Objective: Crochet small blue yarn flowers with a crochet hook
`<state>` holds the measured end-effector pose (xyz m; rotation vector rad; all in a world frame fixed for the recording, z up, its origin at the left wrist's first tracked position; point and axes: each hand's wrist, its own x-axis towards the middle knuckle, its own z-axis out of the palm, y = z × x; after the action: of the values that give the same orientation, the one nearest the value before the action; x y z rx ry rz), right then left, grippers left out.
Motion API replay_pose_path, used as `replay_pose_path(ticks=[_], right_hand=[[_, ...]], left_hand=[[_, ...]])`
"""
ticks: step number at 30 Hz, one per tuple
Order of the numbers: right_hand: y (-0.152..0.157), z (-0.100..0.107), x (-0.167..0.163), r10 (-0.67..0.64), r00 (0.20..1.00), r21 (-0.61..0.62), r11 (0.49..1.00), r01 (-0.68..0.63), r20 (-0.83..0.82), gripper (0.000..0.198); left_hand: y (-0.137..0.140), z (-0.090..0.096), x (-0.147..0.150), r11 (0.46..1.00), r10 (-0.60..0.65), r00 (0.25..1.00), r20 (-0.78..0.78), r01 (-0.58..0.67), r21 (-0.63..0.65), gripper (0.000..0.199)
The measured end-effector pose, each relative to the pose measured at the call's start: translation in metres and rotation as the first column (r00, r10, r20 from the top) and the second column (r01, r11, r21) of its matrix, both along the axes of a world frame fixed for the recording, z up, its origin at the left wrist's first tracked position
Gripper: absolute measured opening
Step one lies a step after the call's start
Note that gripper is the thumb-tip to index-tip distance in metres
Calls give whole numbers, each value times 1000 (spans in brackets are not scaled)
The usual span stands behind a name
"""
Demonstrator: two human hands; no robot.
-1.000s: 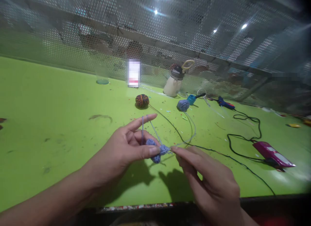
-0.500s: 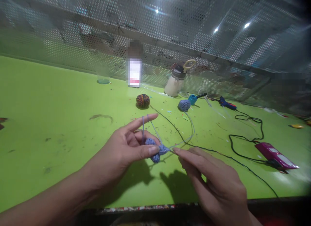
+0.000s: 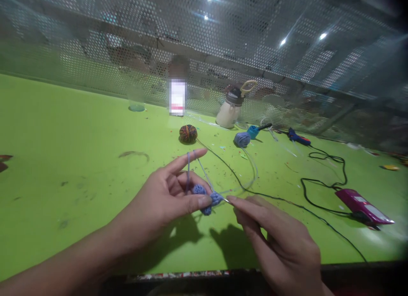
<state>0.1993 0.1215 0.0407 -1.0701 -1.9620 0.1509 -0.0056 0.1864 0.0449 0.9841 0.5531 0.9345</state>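
Note:
Between the thumb and fingers of my left hand [image 3: 172, 194] is a small blue crochet piece [image 3: 216, 198], with rounded lobes. Blue yarn [image 3: 188, 170] loops over my raised left index finger and runs down to the piece. My right hand [image 3: 277, 232] pinches a thin metal crochet hook [image 3: 227, 201], whose tip meets the piece's right end; the rest of the hook is hidden by my fingers. A loose strand curves from the piece back to a blue yarn ball [image 3: 242, 139] on the green table [image 3: 79, 139].
A dark multicoloured yarn ball [image 3: 188, 134], a bottle [image 3: 228, 111], a lit phone [image 3: 177, 96] and a clear cup [image 3: 137, 102] stand along the back. To the right are a turquoise pot [image 3: 253, 132], a blue glue gun [image 3: 298, 137] and a magenta power strip [image 3: 363, 206] with black cord.
The hook shows slightly more of its metal shaft between the piece and my right fingers. The piece and both hands are otherwise nearly where they were; the view has tipped slightly.

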Motion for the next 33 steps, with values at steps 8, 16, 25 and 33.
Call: replay_pose_path(ticks=[8,16,25,33], right_hand=[[-1,0,-1,10,1000,0,1000,-10,-29,36],[-2,2,-1,4,1000,-23,1000,-5,-23,35],[0,1,0,-47,977,-234,972,-3,-208,26],[4,-14,-4,-191,734,-631,674,-384,-651,16]], left_hand=[[-4,2,1,999,33,999,-26,-32,22,86],[-5,9,3,998,50,993,-103,-46,46,96],[-8,7,5,990,109,985,-130,-96,105,87],[4,6,4,995,-56,998,-34,54,-80,81]])
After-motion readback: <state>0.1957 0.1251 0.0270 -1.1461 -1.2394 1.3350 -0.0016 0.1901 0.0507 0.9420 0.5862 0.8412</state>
